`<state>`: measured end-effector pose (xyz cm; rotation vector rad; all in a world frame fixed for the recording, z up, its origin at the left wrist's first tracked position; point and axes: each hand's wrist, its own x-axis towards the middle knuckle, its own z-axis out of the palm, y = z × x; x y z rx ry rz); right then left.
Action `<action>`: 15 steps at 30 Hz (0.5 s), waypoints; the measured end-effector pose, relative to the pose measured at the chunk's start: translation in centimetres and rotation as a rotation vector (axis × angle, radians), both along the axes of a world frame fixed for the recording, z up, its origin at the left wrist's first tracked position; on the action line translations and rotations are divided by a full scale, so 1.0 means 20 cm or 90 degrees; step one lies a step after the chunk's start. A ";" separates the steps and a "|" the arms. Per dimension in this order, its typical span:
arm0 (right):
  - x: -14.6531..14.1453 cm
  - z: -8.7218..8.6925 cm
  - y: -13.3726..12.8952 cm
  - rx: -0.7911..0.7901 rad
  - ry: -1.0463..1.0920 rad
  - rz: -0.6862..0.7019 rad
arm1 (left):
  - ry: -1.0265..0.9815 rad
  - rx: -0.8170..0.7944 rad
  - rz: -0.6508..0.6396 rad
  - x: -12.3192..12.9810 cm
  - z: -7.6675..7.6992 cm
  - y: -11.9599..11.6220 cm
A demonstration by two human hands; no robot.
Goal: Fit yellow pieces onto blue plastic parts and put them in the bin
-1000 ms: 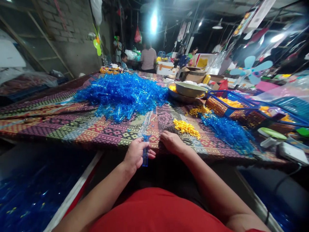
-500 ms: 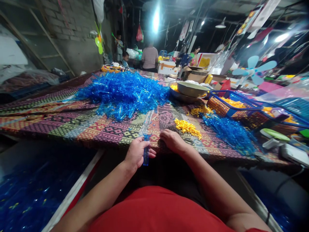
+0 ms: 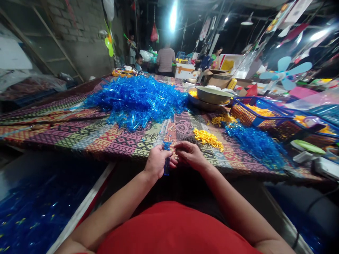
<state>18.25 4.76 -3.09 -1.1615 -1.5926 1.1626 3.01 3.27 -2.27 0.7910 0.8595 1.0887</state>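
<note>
A clear blue plastic piece (image 3: pixel 166 165) stands nearly upright in my left hand (image 3: pixel 156 160), pinched near the table's front edge. Just right of its top is my right hand (image 3: pixel 191 153), its fingers curled together; what they hold, if anything, is too small to make out. A large heap of blue plastic pieces (image 3: pixel 140 98) lies beyond my hands. Small yellow pieces (image 3: pixel 208 139) form a pile to the right of my right hand, and a smaller blue pile (image 3: pixel 256 146) lies farther right.
Metal bowls (image 3: pixel 212 96) and blue baskets (image 3: pixel 261 121) holding yellow pieces stand at the right. A light-blue fan (image 3: pixel 285 74) is behind them. Patterned cloth (image 3: pixel 122 143) covers the table. Several people are in the background. Bins of blue pieces (image 3: pixel 31 208) sit below the table.
My left hand and the blue piece have shifted right and slightly up in view. My right hand now has its fingers nearer the piece's top. The whole view has shifted slightly.
</note>
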 end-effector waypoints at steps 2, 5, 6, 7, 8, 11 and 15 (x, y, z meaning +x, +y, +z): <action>0.02 -0.02 0.03 0.126 -0.140 -0.016 | -0.002 -0.003 0.012 -0.01 -0.01 0.01; 0.05 -0.05 0.07 0.271 -0.384 -0.003 | -0.009 -0.008 0.043 -0.03 -0.01 0.03; 0.05 -0.06 0.08 0.294 -0.459 0.003 | -0.012 -0.008 0.059 -0.04 -0.01 0.03; 0.05 -0.06 0.08 0.309 -0.527 0.007 | -0.014 -0.006 0.077 -0.06 0.00 0.04; 0.05 -0.06 0.08 0.322 -0.586 0.007 | -0.015 -0.004 0.095 -0.07 0.00 0.05; 0.06 -0.04 0.07 0.342 -0.665 -0.001 | -0.005 0.001 0.146 -0.10 0.02 0.07; 0.25 0.01 0.10 0.351 -0.632 -0.087 | -0.002 -0.005 0.186 -0.13 0.01 0.10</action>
